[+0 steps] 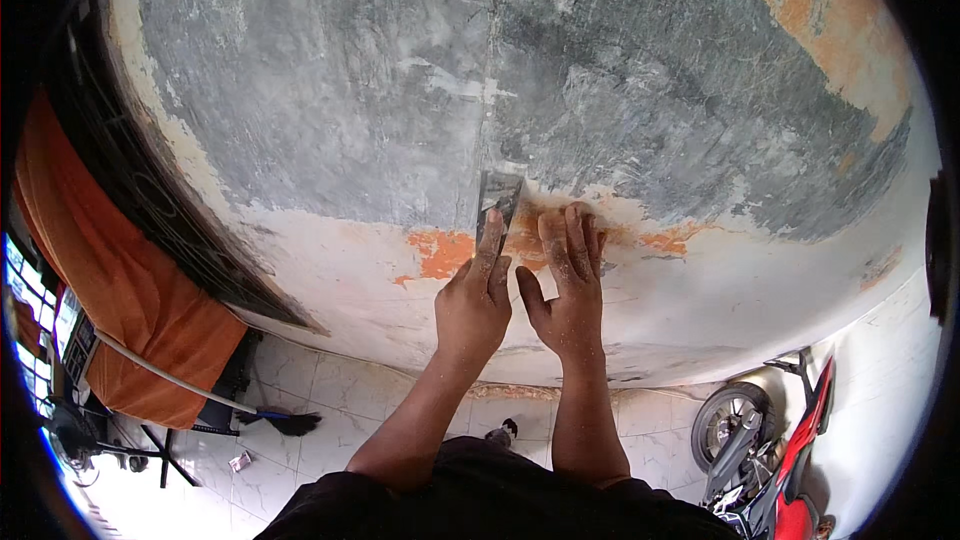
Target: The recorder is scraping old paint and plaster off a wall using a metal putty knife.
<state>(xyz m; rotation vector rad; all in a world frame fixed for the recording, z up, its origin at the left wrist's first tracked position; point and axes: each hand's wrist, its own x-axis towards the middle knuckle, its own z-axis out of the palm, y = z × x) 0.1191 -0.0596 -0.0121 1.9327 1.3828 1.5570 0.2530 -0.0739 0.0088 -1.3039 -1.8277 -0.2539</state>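
Observation:
Before me is a wall (352,127) with a large bare grey patch, ringed by white and orange paint remnants. My left hand (474,307) is closed around a flat metal scraper (500,199), index finger stretched along its blade. The blade lies against the wall at the lower border of the grey patch; its handle is hidden in the palm. Beside it, my right hand (566,292) rests with spread fingers on the wall, over a patch of orange paint (531,229). It holds nothing. Pale dust specks both hands.
A black-framed opening (150,172) and an orange cloth (150,300) over a dark object stand at left. A broom (281,420) leans there above the tiled floor (345,390). At lower right, a red and black motorcycle (772,457) stands near the wall.

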